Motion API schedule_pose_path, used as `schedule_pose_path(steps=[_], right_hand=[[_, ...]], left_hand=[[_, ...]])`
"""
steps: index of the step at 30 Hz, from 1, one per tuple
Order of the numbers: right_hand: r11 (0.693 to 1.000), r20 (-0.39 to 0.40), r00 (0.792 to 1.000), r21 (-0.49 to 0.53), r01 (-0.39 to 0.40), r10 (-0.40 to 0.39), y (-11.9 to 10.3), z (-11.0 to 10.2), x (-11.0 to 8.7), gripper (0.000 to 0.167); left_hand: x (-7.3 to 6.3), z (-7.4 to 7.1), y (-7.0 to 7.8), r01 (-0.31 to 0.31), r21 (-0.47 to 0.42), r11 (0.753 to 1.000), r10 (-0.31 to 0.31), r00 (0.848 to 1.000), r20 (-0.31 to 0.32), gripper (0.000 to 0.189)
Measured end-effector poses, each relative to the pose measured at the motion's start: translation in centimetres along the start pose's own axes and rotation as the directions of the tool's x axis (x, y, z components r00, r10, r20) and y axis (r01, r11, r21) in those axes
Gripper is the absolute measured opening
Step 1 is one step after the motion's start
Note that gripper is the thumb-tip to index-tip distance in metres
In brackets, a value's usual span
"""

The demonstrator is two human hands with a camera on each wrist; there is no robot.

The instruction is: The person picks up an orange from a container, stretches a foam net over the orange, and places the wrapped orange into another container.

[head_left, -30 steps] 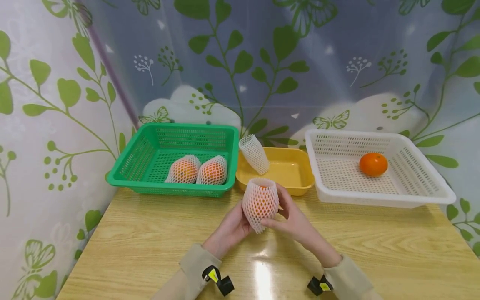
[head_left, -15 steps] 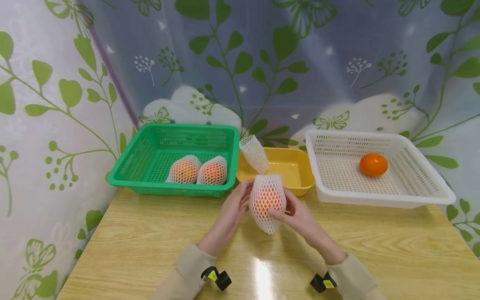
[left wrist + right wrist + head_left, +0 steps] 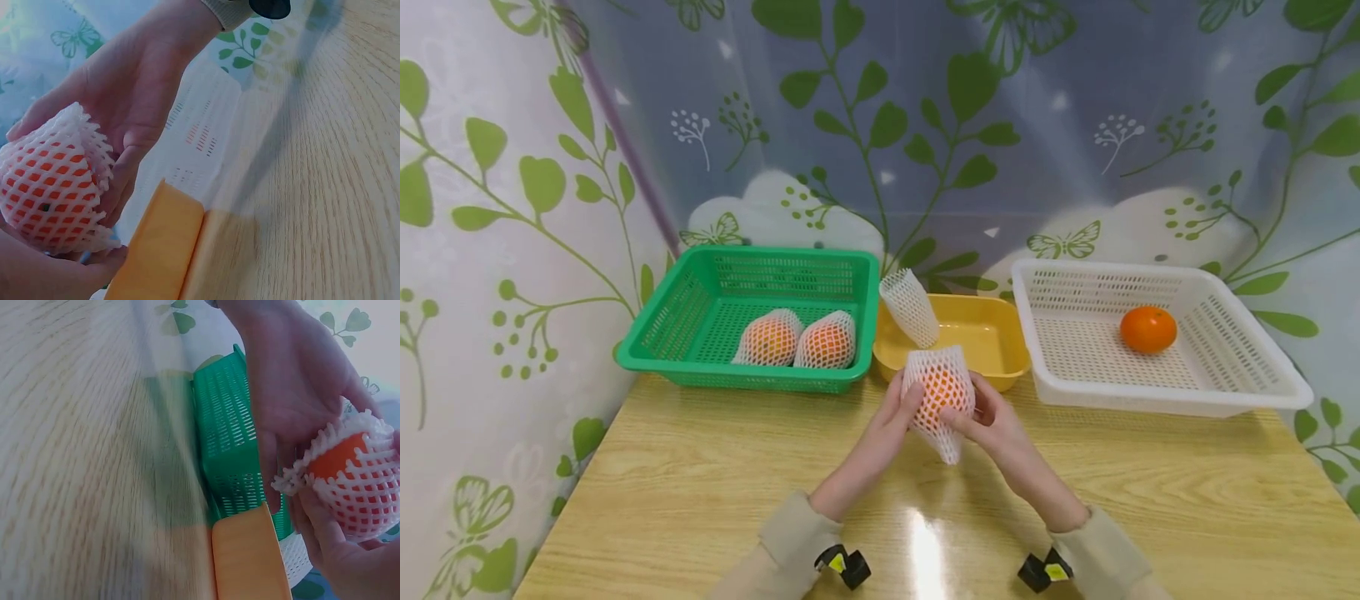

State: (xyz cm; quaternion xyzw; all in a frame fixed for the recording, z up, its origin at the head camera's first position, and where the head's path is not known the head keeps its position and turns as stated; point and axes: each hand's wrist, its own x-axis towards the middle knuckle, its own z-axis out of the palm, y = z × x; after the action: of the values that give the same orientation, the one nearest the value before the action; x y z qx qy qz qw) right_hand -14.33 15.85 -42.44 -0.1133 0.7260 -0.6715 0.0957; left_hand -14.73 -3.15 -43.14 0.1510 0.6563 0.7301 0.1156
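Risk, as I judge it from my station: uneven finger pressure could squeeze the fruit point(image 3: 942, 392) out of its net point(image 3: 951, 452), or a hard pull tear the mesh. Grip: I have the left hand point(image 3: 886, 427) and right hand point(image 3: 1000, 435) clamped on the netted fruit from both sides, thumbs on its near face. Beyond the grip: the yellow tub point(image 3: 989, 382).

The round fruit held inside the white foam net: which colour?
Orange fruit, clearest in the right wrist view.
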Motion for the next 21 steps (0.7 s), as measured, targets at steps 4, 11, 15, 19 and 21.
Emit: schedule_pose_path(steps=[4,11,15,19,21], right_hand=[[0.996,-0.013,0.999,-0.080,0.033,-0.034,-0.04,0.08,-0.01,0.069],[0.964,0.027,0.997,-0.252,0.080,-0.076,-0.04,0.05,0.00,0.073],[0.926,0.020,0.994,-0.361,0.110,-0.110,-0.13,0.11,-0.03,0.073],[0.928,0.002,0.992,-0.352,0.121,-0.128,-0.14,0.27,-0.06,0.078],[0.941,-0.019,0.992,-0.321,0.110,-0.122,-0.16,0.35,-0.06,0.081]], left_hand=[[0.05,0.08,-0.04,0.011,-0.049,0.999,-0.010,1.000,0.021,0.062],[-0.17,-0.11,-0.22,0.028,-0.041,0.999,-0.028,1.000,0.003,0.066],[-0.05,-0.39,-0.15,0.061,-0.034,0.998,-0.062,0.998,-0.025,0.058],[0.08,-0.66,0.06,0.102,-0.047,0.994,-0.103,0.994,-0.038,0.056],[0.09,-0.73,0.13,0.107,-0.043,0.993,-0.108,0.994,-0.027,0.059]])
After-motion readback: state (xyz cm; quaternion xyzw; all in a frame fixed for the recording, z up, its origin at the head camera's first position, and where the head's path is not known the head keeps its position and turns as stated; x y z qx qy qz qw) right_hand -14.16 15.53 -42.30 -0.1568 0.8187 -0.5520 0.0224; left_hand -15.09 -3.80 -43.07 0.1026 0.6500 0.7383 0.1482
